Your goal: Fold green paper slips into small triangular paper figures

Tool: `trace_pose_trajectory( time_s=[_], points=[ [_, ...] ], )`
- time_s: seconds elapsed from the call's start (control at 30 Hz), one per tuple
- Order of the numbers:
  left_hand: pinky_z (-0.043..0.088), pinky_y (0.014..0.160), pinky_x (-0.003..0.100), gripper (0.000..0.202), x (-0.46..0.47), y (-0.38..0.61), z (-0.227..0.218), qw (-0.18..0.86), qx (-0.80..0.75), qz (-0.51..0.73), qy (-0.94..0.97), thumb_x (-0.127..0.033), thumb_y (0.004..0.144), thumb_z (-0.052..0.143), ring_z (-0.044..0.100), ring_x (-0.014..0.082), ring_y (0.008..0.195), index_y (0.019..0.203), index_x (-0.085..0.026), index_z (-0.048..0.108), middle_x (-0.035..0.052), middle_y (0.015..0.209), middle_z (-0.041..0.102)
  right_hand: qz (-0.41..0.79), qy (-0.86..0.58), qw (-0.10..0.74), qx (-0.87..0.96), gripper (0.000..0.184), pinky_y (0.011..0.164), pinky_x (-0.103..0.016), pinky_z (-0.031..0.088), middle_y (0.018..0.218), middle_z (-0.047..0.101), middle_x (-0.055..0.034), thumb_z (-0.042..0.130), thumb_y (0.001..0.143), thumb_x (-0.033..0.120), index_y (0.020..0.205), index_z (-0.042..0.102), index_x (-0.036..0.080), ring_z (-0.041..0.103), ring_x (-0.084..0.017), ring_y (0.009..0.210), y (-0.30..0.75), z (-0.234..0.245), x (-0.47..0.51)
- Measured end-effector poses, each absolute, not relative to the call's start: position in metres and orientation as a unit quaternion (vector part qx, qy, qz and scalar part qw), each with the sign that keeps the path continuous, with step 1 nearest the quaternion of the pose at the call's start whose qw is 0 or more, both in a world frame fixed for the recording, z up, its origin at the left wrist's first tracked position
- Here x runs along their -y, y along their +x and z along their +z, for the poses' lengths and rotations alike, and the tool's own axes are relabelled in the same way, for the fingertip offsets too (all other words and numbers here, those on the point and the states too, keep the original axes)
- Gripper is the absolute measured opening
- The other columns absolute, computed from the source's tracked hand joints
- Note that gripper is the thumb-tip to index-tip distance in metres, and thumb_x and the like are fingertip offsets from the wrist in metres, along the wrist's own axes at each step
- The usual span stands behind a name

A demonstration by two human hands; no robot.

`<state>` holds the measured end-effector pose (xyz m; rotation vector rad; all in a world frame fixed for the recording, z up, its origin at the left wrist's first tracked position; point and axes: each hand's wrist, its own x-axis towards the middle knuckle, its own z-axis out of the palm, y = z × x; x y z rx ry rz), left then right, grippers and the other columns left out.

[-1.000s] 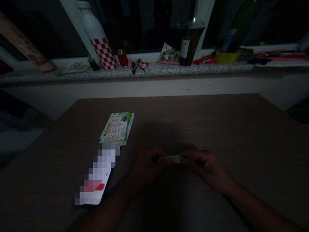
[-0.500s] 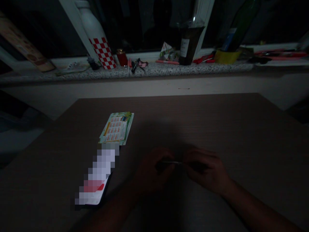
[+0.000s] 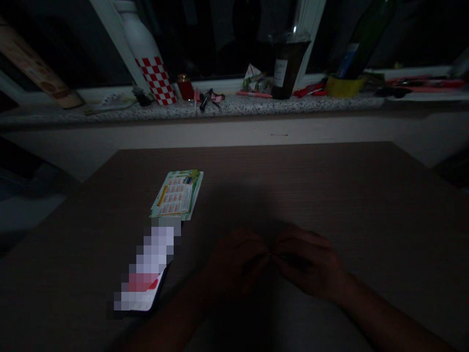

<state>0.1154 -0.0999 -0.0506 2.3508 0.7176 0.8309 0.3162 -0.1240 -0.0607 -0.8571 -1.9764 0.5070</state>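
In deep shadow over the table, my left hand [image 3: 238,259] and my right hand [image 3: 308,261] meet fingertip to fingertip. Both are closed in a pinch on a small thin object, of which only a tiny glint shows between them; its kind is too dark to make out. Left of my left hand lies a phone [image 3: 146,296] with a lit, partly blurred screen. Just beyond the phone is a small stack of printed cards [image 3: 178,195], the top one bearing a calendar-like grid.
Beyond the brown table [image 3: 311,186] runs a granite windowsill [image 3: 234,105]. On it stand a red-and-white checked bottle [image 3: 156,73], a small red jar [image 3: 185,88], a dark plastic cup [image 3: 287,68], a green bottle [image 3: 370,39] in a yellow holder [image 3: 344,87], and pens [image 3: 425,84].
My hands have drawn together, closing the gap between their fingertips. The thin object that showed between them is now almost fully covered. Phone and cards have stayed put.
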Motion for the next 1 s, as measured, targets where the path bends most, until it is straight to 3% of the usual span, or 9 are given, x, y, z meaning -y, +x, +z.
trace_pose_trajectory(
  time_s=[0.2, 0.33, 0.8, 1.0],
  points=[
    [0.047, 0.071, 0.025, 0.011, 0.1034, 0.1166, -0.0489, 0.327, -0.28, 0.344, 0.835, -0.016, 0.089, 0.052, 0.06, 0.0137, 0.077, 0.09, -0.016, 0.063, 0.0049, 0.082, 0.066, 0.25, -0.383, 0.429, 0.779, 0.006, 0.053, -0.026, 0.048, 0.073, 0.065, -0.0031, 0.062, 0.082, 0.015, 0.085, 0.065, 0.019, 0.061, -0.014, 0.062, 0.3176, -0.0541, 0.128],
    [0.047, 0.07, 0.025, 0.011, 0.1049, 0.1183, -0.0471, 0.361, -0.298, 0.35, 0.811, -0.018, 0.088, 0.055, 0.062, 0.0134, 0.075, 0.087, -0.016, 0.065, 0.0041, 0.079, 0.068, 0.28, -0.405, 0.421, 0.762, 0.004, 0.056, -0.026, 0.05, 0.075, 0.067, -0.0037, 0.063, 0.084, 0.019, 0.083, 0.067, 0.019, 0.063, -0.015, 0.066, 0.3208, -0.0545, 0.1291],
    [0.047, 0.07, 0.024, 0.01, 0.1042, 0.117, -0.0494, 0.342, -0.319, 0.367, 0.804, -0.017, 0.086, 0.056, 0.062, 0.0136, 0.075, 0.086, -0.017, 0.066, 0.0039, 0.08, 0.068, 0.312, -0.415, 0.428, 0.739, 0.005, 0.058, -0.026, 0.05, 0.075, 0.068, -0.0033, 0.063, 0.084, 0.019, 0.081, 0.066, 0.019, 0.064, -0.015, 0.067, 0.3227, -0.0539, 0.1257],
    [0.047, 0.074, 0.027, 0.012, 0.1038, 0.1193, -0.0459, 0.363, -0.352, 0.328, 0.798, -0.024, 0.086, 0.058, 0.063, 0.0157, 0.08, 0.09, -0.018, 0.068, 0.0043, 0.086, 0.07, 0.298, -0.414, 0.437, 0.74, 0.006, 0.061, -0.026, 0.051, 0.077, 0.068, -0.0031, 0.062, 0.084, 0.017, 0.083, 0.066, 0.02, 0.065, -0.016, 0.07, 0.3241, -0.0553, 0.1248]
  ],
)
